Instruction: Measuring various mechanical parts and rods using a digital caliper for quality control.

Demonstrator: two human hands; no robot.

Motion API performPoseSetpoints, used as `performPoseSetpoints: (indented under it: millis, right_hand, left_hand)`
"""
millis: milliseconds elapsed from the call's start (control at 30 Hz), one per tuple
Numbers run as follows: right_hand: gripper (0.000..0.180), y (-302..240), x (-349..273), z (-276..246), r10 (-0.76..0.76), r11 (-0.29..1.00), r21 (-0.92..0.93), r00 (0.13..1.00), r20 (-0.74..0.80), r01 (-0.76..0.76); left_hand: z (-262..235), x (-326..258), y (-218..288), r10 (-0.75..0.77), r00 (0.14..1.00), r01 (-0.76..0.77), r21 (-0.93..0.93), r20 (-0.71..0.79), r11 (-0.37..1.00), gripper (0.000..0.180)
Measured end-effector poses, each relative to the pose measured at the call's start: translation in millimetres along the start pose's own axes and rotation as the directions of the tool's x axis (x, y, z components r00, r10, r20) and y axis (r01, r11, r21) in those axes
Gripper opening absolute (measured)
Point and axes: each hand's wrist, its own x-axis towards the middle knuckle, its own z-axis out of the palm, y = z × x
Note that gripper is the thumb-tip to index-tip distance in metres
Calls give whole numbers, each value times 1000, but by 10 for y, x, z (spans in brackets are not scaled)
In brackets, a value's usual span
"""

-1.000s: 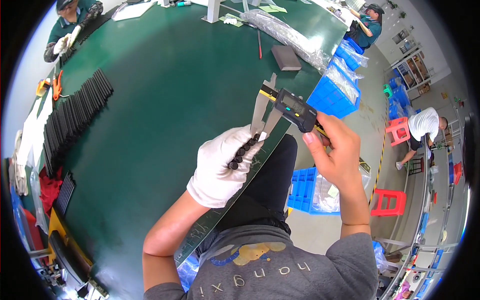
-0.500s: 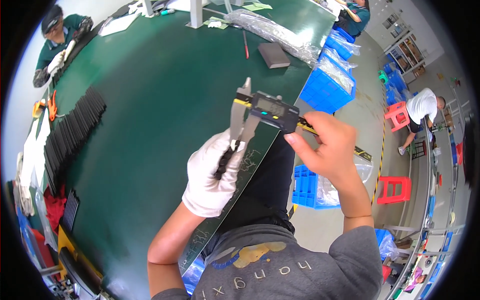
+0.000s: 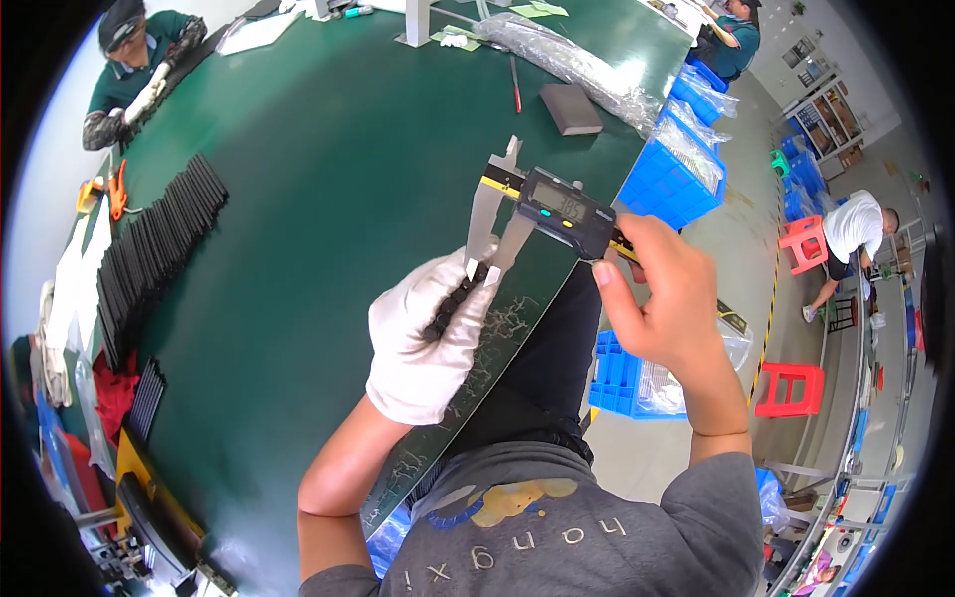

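Gloved left hand [image 3: 418, 338], curled snugly around black rods [image 3: 453, 303], bare right hand [image 3: 665, 294], thumb and fingers pinched on digital caliper [image 3: 567, 211]

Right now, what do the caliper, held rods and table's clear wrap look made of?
Caliper: jaws grey, shiny metal, probably steel; dark housing looks like plastic.
Rods: black, low sheen; plastic or coated metal, can't tell.
Clear wrap: likely thin plastic film, crinkled and glinting.
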Motion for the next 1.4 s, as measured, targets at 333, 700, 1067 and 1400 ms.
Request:
performPoseSetpoints:
  millis: [333, 700, 1067, 1400]
  right_hand:
    - [30, -90, 6, -18, 6, 999, -40, 998, -68, -9]
    - [32, -105, 33, -41, 2, 996, -90, 999, -54, -7]
    - [29, -23, 37, 32, -55, 998, -13, 998, -45, 54]
    - [33, -44, 92, -16, -75, 993, -92, 995, -72, 68]
  left_hand:
    - [34, -21, 30, -28, 998, 32, 53, -64, 998, 22]
    - [11, -34, -5, -2, 998, 9, 123, -55, 992, 25]
    - [9, -24, -19, -27, 1000, 27, 54, -9, 998, 19]
    - [-37, 61, 101, -32, 993, 16, 139, 113, 990, 19]
